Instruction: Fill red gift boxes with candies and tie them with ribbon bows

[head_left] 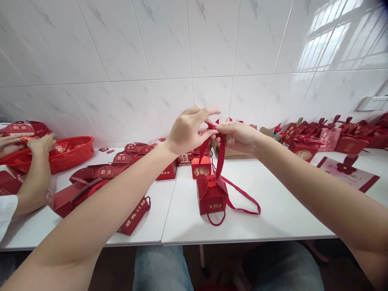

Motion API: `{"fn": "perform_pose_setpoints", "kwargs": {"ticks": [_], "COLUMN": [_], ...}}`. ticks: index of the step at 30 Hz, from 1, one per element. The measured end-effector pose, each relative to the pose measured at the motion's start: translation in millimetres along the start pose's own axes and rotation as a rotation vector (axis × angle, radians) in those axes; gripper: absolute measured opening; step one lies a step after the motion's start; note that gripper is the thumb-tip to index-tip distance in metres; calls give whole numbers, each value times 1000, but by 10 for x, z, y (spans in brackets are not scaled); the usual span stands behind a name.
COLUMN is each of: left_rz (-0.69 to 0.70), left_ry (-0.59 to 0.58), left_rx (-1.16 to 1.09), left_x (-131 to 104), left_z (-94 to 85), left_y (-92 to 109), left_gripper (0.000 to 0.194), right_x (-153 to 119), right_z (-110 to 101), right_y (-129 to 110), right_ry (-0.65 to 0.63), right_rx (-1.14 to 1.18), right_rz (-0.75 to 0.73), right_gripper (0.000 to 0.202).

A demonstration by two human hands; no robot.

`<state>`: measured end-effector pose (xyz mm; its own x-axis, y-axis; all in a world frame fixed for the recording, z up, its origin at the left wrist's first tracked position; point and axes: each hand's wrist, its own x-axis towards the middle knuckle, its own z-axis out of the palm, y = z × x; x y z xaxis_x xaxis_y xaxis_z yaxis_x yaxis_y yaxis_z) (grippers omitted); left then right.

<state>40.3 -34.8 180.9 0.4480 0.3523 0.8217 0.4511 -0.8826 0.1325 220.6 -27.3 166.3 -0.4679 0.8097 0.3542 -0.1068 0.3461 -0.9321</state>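
A small red gift box (pixel 212 199) with gold characters stands on the white table in front of me, a twisted cord loop hanging from its front. From its top rises a dark red ribbon (pixel 222 155), raised above the box in both hands. My left hand (pixel 190 127) pinches the ribbon between thumb and finger, its other fingers lifted. Close against it, my right hand (pixel 235 135) is closed on the same ribbon. A long tail of ribbon trails over the table to the right of the box.
Several red boxes (pixel 104 172) crowd the left, and more (pixel 306 149) line the right by the tiled wall. A pink card (pixel 348 173) lies at right. A co-worker's hands (pixel 44 145) are over a red basin (pixel 87 147). The table's front edge (pixel 242 241) runs above my knees.
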Motion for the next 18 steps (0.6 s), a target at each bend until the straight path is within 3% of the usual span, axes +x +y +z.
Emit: {"fn": "perform_pose_setpoints", "kwargs": {"ticks": [3,7,9,11,13,18], "left_rz": [-140,-430,-636,-776,-791,-723], "left_ry": [12,104,-2,-197,-317,-333], "left_rx": [-276,-597,-715,-784,-833,-928], "left_x": [-70,-114,-119,-132,-154,-180], "left_z": [-39,35,91,128,135,94], "left_y": [42,-15,-81,-142,-182,-210], "left_gripper": [40,16,11,11,14,25], "right_x": [-10,-24,-36,-51,-69,-113], "right_z": [-51,-123,-145,-156,-159,-145], "right_y": [-20,-70,-99,-124,-143,-154], "right_ry": [-88,-123,-114,-123,-141,-125], "right_rx": [73,-272,-497,-694,-852,-981], "right_rz": [64,-97,-226,-364,-475,-615], "right_gripper": [22,30,27,19,16,20]}}
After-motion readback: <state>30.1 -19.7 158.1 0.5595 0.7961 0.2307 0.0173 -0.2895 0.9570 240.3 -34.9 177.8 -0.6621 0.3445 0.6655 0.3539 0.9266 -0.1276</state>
